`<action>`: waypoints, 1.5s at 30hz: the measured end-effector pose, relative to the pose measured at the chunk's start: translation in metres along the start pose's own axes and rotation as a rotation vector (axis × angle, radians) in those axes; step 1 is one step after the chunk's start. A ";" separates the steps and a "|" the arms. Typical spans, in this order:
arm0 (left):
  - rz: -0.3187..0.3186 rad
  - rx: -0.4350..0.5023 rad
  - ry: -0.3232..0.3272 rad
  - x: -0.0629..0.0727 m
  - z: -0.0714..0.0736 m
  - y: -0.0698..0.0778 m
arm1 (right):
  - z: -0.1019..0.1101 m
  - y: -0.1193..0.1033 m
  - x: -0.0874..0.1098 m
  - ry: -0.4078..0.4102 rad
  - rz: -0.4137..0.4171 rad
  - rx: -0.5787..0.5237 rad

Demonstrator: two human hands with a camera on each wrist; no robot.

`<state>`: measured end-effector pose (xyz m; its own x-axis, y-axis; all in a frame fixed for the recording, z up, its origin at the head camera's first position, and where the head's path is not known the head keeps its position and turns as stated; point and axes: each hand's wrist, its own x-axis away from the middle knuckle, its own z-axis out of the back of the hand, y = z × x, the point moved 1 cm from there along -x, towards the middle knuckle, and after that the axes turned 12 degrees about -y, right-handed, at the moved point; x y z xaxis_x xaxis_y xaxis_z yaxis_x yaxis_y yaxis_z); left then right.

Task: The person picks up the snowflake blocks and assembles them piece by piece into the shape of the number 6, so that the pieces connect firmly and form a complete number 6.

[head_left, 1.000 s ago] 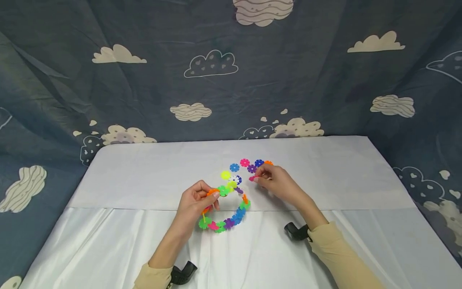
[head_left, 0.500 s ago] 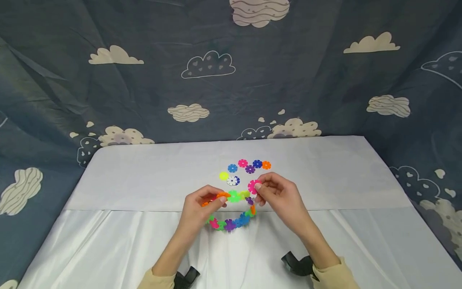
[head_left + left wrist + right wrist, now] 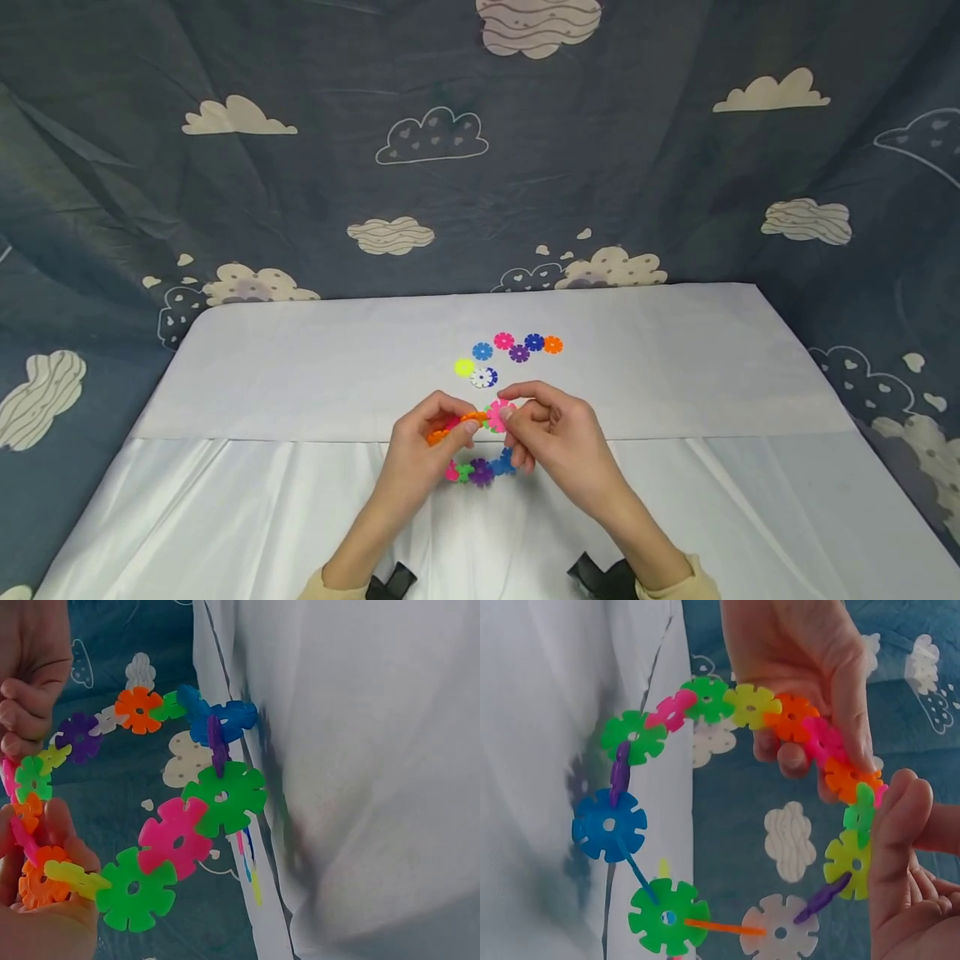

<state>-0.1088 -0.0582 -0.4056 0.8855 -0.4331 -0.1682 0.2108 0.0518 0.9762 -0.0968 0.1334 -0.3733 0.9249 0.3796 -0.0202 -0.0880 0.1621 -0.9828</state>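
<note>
A ring of interlocked plastic snowflake discs, in green, blue, purple, yellow, orange, pink and white, hangs upright between the two hands. My left hand pinches its orange and pink stretch, with an orange disc near the fingertips. In my right hand, thumb and fingers pinch a pink snowflake disc. That disc sits right at a green disc of the ring, on its outer side. Right-hand fingers hide most of the pink disc in the right wrist view.
Loose snowflake discs lie on the white-covered table beyond the hands: a pink one, an orange one, a yellow one, a white one overlapping dark blue, and several others. A dark cloud-print cloth hangs behind.
My right hand has brought the pink disc from near the loose discs leftward and toward the body, up to the ring. My left hand, holding the ring, has shifted slightly right.
</note>
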 end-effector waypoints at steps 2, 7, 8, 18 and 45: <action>-0.022 -0.007 -0.005 0.000 0.000 -0.001 | 0.000 -0.001 0.000 -0.003 -0.002 -0.019; -0.087 -0.064 -0.016 0.002 -0.002 -0.003 | 0.001 -0.005 0.001 -0.009 0.014 -0.054; -0.101 -0.082 -0.019 0.002 -0.002 -0.003 | 0.001 -0.005 0.000 -0.008 0.018 -0.062; -0.183 -0.123 -0.008 0.000 -0.003 -0.004 | 0.001 -0.003 0.000 0.024 0.020 -0.141; -0.296 -0.433 -0.095 0.000 -0.003 -0.004 | -0.004 -0.005 0.001 0.011 -0.008 -0.024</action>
<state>-0.1088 -0.0560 -0.4102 0.7254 -0.5638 -0.3949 0.6151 0.2735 0.7395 -0.0945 0.1295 -0.3687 0.9294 0.3687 -0.0144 -0.0719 0.1427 -0.9872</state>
